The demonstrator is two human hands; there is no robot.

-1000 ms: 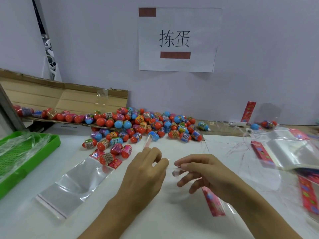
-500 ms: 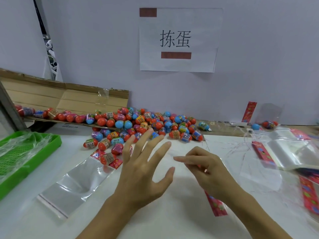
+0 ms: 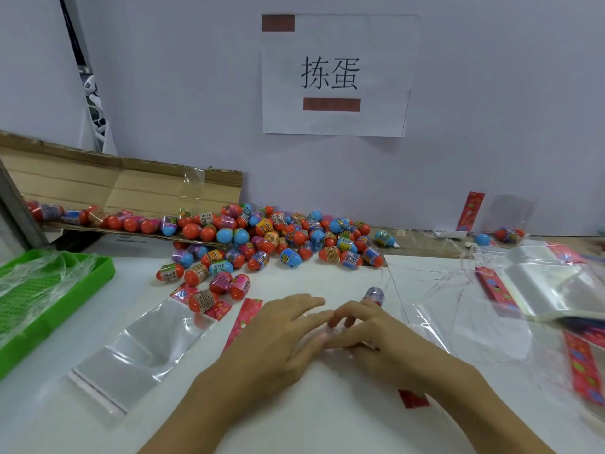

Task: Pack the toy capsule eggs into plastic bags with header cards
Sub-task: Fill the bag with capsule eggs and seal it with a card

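A heap of red, blue and pink capsule eggs [image 3: 271, 237] lies at the back of the white table. My left hand [image 3: 278, 335] rests flat, fingers straight, on a clear plastic bag. My right hand [image 3: 370, 335] touches it, its fingers curled and pinching that bag. A single egg [image 3: 375, 294] sits right at the right fingertips; whether it is inside the bag is unclear. The bag's red header card [image 3: 413, 398] shows under my right wrist. Another red header card [image 3: 245, 317] lies just left of my left hand.
An empty clear bag [image 3: 140, 348] lies front left with an egg [image 3: 201, 301] on its header end. A green tray [image 3: 108, 270] stands at the left edge and an open cardboard box [image 3: 131, 188] behind it. A stack of bags [image 3: 556, 290] and loose header cards [image 3: 582, 368] lie right.
My left hand opened, spread, then came down flat beside the right hand. The right hand lowered the bag to the table, and an egg now shows at its fingertips.
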